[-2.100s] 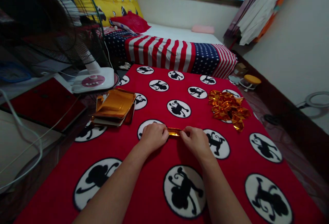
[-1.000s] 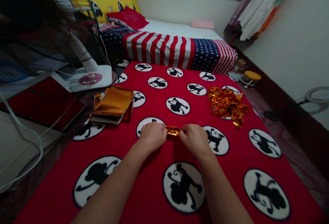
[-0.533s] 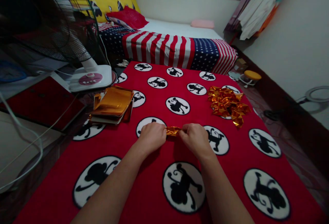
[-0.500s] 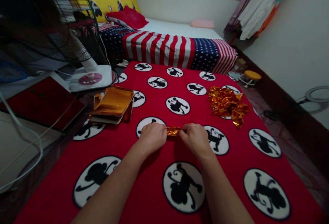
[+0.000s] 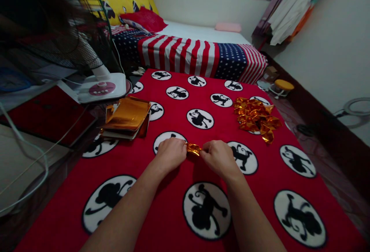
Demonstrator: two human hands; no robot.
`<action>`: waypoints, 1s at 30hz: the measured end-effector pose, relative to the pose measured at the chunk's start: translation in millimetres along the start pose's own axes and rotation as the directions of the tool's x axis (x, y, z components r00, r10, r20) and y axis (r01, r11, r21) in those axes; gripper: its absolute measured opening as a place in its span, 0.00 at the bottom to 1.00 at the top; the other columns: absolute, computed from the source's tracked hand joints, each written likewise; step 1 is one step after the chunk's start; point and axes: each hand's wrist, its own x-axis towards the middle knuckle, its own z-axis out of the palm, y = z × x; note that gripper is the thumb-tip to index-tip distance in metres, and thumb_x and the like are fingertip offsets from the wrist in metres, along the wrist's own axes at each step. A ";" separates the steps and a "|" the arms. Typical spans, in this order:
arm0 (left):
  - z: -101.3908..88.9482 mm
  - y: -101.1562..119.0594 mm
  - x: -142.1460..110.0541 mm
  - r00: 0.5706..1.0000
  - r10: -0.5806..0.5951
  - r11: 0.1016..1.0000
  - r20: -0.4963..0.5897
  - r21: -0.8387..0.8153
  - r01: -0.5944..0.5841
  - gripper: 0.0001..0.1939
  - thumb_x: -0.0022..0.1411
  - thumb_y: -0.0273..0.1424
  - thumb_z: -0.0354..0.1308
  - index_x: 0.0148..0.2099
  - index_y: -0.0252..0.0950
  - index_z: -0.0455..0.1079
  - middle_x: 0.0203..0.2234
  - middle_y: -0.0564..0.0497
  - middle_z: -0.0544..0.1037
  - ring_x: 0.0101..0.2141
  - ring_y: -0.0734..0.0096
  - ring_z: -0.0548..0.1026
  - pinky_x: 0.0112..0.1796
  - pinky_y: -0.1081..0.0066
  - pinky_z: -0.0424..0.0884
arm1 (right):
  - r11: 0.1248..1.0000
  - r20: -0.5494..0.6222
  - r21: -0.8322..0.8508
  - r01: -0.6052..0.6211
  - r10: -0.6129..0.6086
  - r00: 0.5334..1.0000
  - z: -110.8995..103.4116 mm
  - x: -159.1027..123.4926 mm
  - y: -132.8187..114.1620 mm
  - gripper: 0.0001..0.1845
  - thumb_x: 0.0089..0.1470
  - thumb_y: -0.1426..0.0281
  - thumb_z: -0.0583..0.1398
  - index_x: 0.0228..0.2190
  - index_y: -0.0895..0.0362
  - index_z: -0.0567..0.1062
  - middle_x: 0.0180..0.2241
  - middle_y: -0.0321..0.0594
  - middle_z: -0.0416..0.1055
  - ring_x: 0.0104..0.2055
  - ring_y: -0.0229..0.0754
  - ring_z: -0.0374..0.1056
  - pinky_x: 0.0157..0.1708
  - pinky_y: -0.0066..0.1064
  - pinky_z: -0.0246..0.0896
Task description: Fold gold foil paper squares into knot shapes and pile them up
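A small piece of folded gold foil paper (image 5: 193, 149) stretches between my two hands, just above the red cloth. My left hand (image 5: 172, 152) pinches its left end, and my right hand (image 5: 217, 155) pinches the right end. The fingertips of both hands are partly hidden behind the knuckles. To the left lies a stack of flat gold foil sheets (image 5: 127, 114) with paler paper edges. Over on the right is a heap of folded gold foil pieces (image 5: 256, 116), shiny and creased.
Under everything spreads a red cloth (image 5: 162, 229) with black monkey figures in white circles. A fan base (image 5: 101, 88) stands at the left edge near a white cable. Beyond the table is a bed with a striped, starred cover (image 5: 179, 55). A yellow-topped stool (image 5: 284, 85) sits at right.
The foil between my hands has tilted, its right end now a little lower. My right hand has shifted very slightly; the stack and heap are unchanged.
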 end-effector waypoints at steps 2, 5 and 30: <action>-0.6 -0.6 -0.3 1.000 0.016 1.000 0.002 -0.007 -0.016 0.19 0.63 0.33 0.42 0.38 0.38 0.76 0.35 0.41 0.80 0.37 0.54 0.78 0.35 0.65 0.68 | 1.000 -0.015 0.014 -0.017 0.017 1.000 0.0 0.3 0.3 0.12 0.49 0.70 0.57 0.20 0.54 0.78 0.22 0.42 0.75 0.25 0.39 0.67 0.24 0.31 0.41; -2.5 -0.7 -1.1 0.999 0.049 0.999 0.017 -0.023 -0.048 0.19 0.63 0.34 0.43 0.37 0.38 0.76 0.35 0.42 0.80 0.37 0.55 0.78 0.35 0.65 0.68 | 0.998 -0.048 0.028 -0.055 0.056 0.997 1.4 1.3 1.2 0.13 0.50 0.69 0.56 0.20 0.54 0.78 0.21 0.41 0.75 0.26 0.39 0.67 0.25 0.31 0.42; -5.7 -2.6 -1.7 0.999 0.015 1.000 0.042 -0.008 -0.014 0.18 0.62 0.34 0.43 0.36 0.39 0.75 0.35 0.43 0.80 0.38 0.55 0.78 0.35 0.64 0.68 | 0.995 -0.003 0.103 -0.005 0.005 1.000 -1.7 -0.2 -0.2 0.11 0.46 0.70 0.56 0.16 0.56 0.74 0.17 0.39 0.70 0.22 0.35 0.58 0.24 0.32 0.36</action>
